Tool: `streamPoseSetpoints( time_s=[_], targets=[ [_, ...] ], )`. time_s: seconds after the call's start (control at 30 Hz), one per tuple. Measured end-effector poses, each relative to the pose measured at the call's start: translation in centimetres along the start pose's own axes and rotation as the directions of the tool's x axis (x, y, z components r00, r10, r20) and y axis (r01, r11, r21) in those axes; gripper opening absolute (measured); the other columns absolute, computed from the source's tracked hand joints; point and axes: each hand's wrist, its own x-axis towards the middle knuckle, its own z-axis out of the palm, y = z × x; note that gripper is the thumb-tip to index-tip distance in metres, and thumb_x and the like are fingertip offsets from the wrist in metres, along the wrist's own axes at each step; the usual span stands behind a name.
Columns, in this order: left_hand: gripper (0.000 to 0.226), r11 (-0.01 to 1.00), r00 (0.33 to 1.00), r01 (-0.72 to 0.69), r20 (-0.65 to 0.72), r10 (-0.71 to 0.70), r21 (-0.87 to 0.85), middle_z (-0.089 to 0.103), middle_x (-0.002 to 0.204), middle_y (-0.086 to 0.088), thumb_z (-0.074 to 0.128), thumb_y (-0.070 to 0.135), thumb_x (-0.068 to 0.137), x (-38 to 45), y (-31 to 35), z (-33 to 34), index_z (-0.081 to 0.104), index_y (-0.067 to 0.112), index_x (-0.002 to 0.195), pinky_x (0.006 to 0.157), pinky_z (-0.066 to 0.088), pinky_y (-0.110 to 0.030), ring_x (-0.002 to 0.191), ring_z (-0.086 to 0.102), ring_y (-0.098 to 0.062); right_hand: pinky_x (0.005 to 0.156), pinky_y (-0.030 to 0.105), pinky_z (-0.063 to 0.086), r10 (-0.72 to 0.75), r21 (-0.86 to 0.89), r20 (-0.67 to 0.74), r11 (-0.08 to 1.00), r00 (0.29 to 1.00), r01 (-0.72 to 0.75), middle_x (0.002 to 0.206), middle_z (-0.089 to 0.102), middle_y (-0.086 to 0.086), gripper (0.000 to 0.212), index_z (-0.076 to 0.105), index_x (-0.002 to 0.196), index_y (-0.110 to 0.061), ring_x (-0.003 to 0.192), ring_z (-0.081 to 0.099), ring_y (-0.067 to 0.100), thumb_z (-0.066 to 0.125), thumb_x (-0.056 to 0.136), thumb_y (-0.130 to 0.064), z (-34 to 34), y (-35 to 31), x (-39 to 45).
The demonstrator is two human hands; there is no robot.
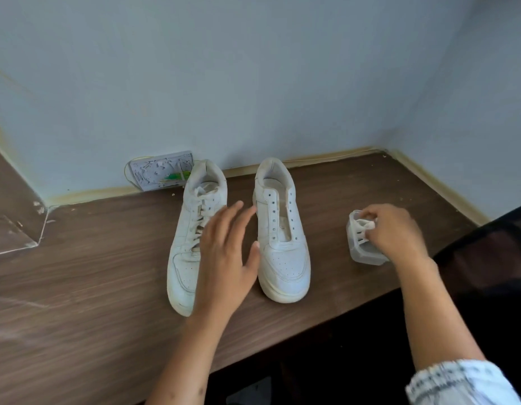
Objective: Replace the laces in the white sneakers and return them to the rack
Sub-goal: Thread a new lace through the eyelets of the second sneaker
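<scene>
Two white sneakers stand side by side on a brown wooden table (78, 287), toes toward me. The left sneaker (186, 247) has laces in it. The right sneaker (282, 229) has bare eyelets and no lace. My left hand (227, 255) hovers with spread, straight fingers between the two shoes, covering part of the left one. To the right sits a small clear plastic container (363, 252) with white laces (361, 229) in it. My right hand (393, 232) reaches into it and pinches the laces.
A grey wall plate with a green mark (162, 171) hangs on the pale blue wall behind the left sneaker. Walls close the table at the back and right. A dark object (493, 252) stands at the table's right front edge.
</scene>
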Motion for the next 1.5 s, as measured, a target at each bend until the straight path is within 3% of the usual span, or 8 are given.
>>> streamPoseSetpoints(
  time_s=[0.17, 0.37, 0.53, 0.7, 0.9, 1.07, 1.23, 1.5],
  targets=[
    [0.042, 0.997, 1.0, -0.026, 0.003, 0.026, -0.077, 0.051, 0.134, 0.004, 0.064, 0.014, 0.09, 0.1, 0.6, 0.6, 0.058, 0.018, 0.131, 0.111, 0.033, -0.032, 0.129, 0.042, -0.01, 0.081, 0.039, 0.055, -0.06, -0.217, 0.119, 0.972, 0.991, 0.085, 0.116, 0.064, 0.008, 0.048, 0.059, 0.128, -0.021, 0.098, 0.062, 0.026, 0.064, 0.083, -0.002, 1.5, -0.8, 2.2],
    [0.037, 0.99, 1.0, 0.017, 0.012, -0.016, -0.137, 0.054, 0.124, 0.007, 0.062, 0.014, 0.089, 0.3, 0.6, 0.9, 0.061, 0.021, 0.125, 0.103, 0.038, -0.03, 0.117, 0.046, -0.009, 0.074, 0.037, 0.057, -0.116, -0.138, 0.019, 0.983, 0.993, 0.117, 0.087, 0.067, 0.007, 0.018, 0.072, 0.09, -0.013, 0.078, 0.063, 0.022, 0.064, 0.085, 0.002, 1.9, -0.3, 2.4],
    [0.029, 0.984, 1.0, 0.0, -0.009, -0.001, -0.18, 0.057, 0.119, 0.009, 0.062, 0.013, 0.09, 0.8, 0.5, 1.1, 0.065, 0.023, 0.117, 0.099, 0.044, -0.034, 0.111, 0.051, -0.01, 0.069, 0.026, 0.048, -0.04, 0.21, -0.234, 0.973, 0.971, 0.091, 0.095, 0.07, 0.001, 0.021, 0.074, 0.098, -0.019, 0.082, 0.062, 0.015, 0.071, 0.085, -0.004, -1.2, -0.4, -0.4],
    [0.023, 0.909, 0.999, 0.008, -0.025, -0.02, -0.418, 0.061, 0.111, 0.01, 0.059, 0.017, 0.095, 1.5, 1.4, 1.1, 0.068, 0.022, 0.115, 0.089, 0.052, -0.028, 0.105, 0.061, -0.01, 0.066, 0.014, 0.051, -0.094, 0.906, -0.142, 0.389, 0.985, 0.168, 0.082, 0.076, -0.001, 0.025, 0.076, 0.092, -0.011, 0.077, 0.071, 0.006, 0.082, 0.069, -0.005, -1.9, -3.3, -7.8],
    [0.052, 0.68, 0.943, 0.263, 0.33, -0.033, -0.685, 0.059, 0.131, 0.018, 0.056, 0.052, 0.091, 1.7, 3.6, 1.7, 0.049, 0.036, 0.141, 0.097, 0.051, -0.039, 0.112, 0.064, -0.012, 0.071, 0.02, 0.057, -0.208, 0.954, 0.109, -0.252, 0.972, -0.161, 0.091, 0.076, 0.01, 0.019, 0.078, 0.078, -0.011, 0.085, 0.073, 0.017, 0.074, 0.063, 0.0, 1.0, -3.9, -8.1],
    [0.052, 0.55, 0.85, 0.395, 0.52, 0.084, -0.736, 0.063, 0.126, 0.011, 0.055, 0.041, 0.097, 2.2, 4.7, 2.5, 0.04, 0.032, 0.146, 0.08, 0.048, -0.023, 0.086, 0.064, -0.011, 0.068, 0.018, 0.057, -0.428, 0.869, 0.178, -0.354, 0.886, -0.346, 0.104, 0.074, 0.011, 0.053, 0.078, 0.089, -0.007, 0.092, 0.073, 0.017, 0.098, 0.04, -0.013, 1.3, -2.7, -7.3],
    [0.015, 0.734, 0.905, 0.271, 0.424, 0.025, -0.623, 0.065, 0.075, 0.006, 0.058, 0.041, 0.095, 2.8, 3.8, 2.7, 0.073, 0.041, 0.101, 0.069, 0.048, -0.041, 0.075, 0.061, -0.019, 0.066, 0.015, 0.056, -0.351, 0.838, 0.208, -0.417, 0.913, -0.351, 0.106, 0.072, 0.013, 0.065, 0.077, 0.095, -0.008, 0.093, 0.072, 0.017, 0.1, 0.035, -0.014, 1.5, -0.7, -6.0],
    [0.014, 0.856, 0.976, 0.146, 0.215, -0.042, -0.496, 0.067, 0.088, 0.012, 0.059, 0.034, 0.091, 3.8, 0.4, 1.4, 0.072, 0.032, 0.095, 0.072, 0.044, -0.015, 0.085, 0.062, -0.012, 0.077, 0.02, 0.058, -0.115, 0.904, 0.12, -0.398, 0.986, -0.157, 0.098, 0.073, 0.006, 0.02, 0.071, 0.095, -0.011, 0.087, 0.071, 0.011, 0.068, 0.076, -0.008, 1.4, 0.4, -5.5]
  ],
)
